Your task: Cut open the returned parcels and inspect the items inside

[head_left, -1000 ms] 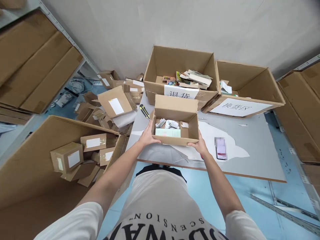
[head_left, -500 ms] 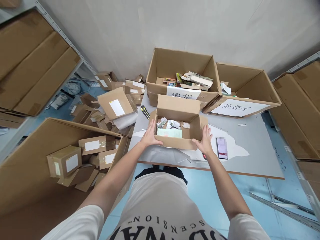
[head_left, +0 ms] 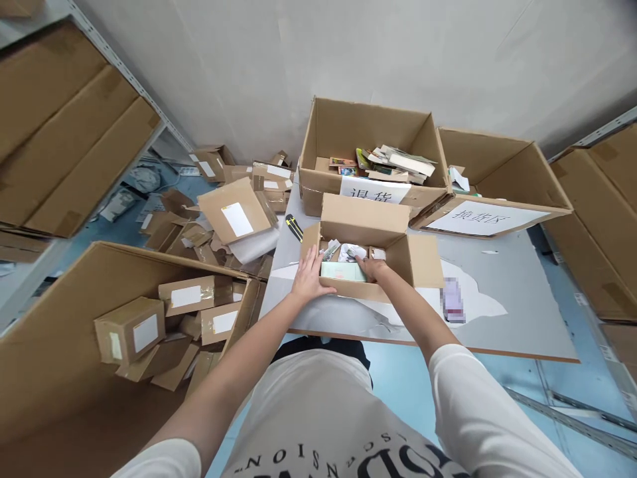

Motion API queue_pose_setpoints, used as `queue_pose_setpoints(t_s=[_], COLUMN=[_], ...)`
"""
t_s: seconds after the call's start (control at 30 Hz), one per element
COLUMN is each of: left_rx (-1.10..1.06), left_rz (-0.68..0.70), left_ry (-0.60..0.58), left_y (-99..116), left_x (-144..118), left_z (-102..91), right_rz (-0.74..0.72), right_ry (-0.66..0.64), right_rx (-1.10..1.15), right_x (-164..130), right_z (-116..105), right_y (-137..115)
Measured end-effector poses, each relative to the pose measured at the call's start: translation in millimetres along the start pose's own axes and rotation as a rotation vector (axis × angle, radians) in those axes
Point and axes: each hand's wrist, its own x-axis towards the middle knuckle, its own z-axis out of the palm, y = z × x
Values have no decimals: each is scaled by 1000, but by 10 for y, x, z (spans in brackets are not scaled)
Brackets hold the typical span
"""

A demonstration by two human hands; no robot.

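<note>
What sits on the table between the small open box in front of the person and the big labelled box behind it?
In the head view, only the small box's raised back flap fills that stretch, overlapping the big box's white label; no loose item shows between them.

The person wears a white T-shirt [head_left: 323, 411] with short sleeves that end above the elbows. On the chest there is dark printed lettering in capital letters, seen upside down from the head camera; only a part of it is readable. Both forearms are bare. The left hand [head_left: 308, 279] and the right hand [head_left: 373, 267] have no gloves, and no watch or ring can be seen.
</note>
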Motion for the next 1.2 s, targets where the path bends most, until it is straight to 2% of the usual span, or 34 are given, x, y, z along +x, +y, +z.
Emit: queue_pose_setpoints(t_s=[0.13, 0.3, 0.37, 0.43, 0.53, 0.7, 0.83, 0.93, 1.03, 1.2], left_rx=[-21, -44, -57, -69, -84, -84, -68, -51, -33, 6], left_rz=[6, 31, 44, 58, 70, 51, 21, 12, 12, 4], left_ry=[-4, -2, -1, 1, 7, -8, -3, -7, -8, 2], left_y=[-13, -39, -50, -62, -77, -76, -63, -58, -54, -34], left_x=[9, 17, 22, 25, 27, 32, 36, 36, 32, 20], left_z=[6, 23, 23, 17, 6, 19, 41, 28, -2, -49], right_rz=[-28, -150, -281, -480, -663, -577, -565, -523, -499, -381], right_ry=[-47, 73, 152, 223, 236, 88, 75, 62, 125, 393], right_rx=[-99, -270, -330, -403, -431, -315, -296, -231, -64, 246], right_x=[27, -50, -50, -9, 114, 285, 301, 231, 60, -399], right_z=[-20, -106, -148, -193, -250, -275, -307, -392, -502, -590], right_y=[-58, -135, -202, -295, -451, -633, -727, -698, -506, -11])
